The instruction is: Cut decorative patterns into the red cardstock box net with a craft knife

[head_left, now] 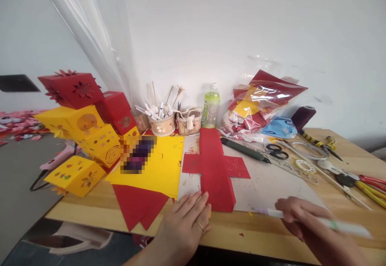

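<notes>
A cross-shaped red paper cutout [213, 165] with folded flaps lies on a grey board [280, 189]. On its right flap is a faint drawn flower outline. My left hand [188, 222] rests flat at the board's near edge, fingers stretched out, its fingertips beside or just touching the cutout's lower left part. Off to the right, my right hand [304, 217] grips a white pen [346, 228] with a green band, smeared by motion. The pen's front end points left, over the board's near edge and apart from the cutout.
Stacked yellow [75, 175] and red paper boxes [72, 91] stand left, near yellow sheets [165, 161]. Behind are a pen basket [163, 125], a bottle [211, 107] and a bag of paper scraps [256, 105]. Right lie a green cutter [245, 149], scissors [276, 152] and pliers [346, 179].
</notes>
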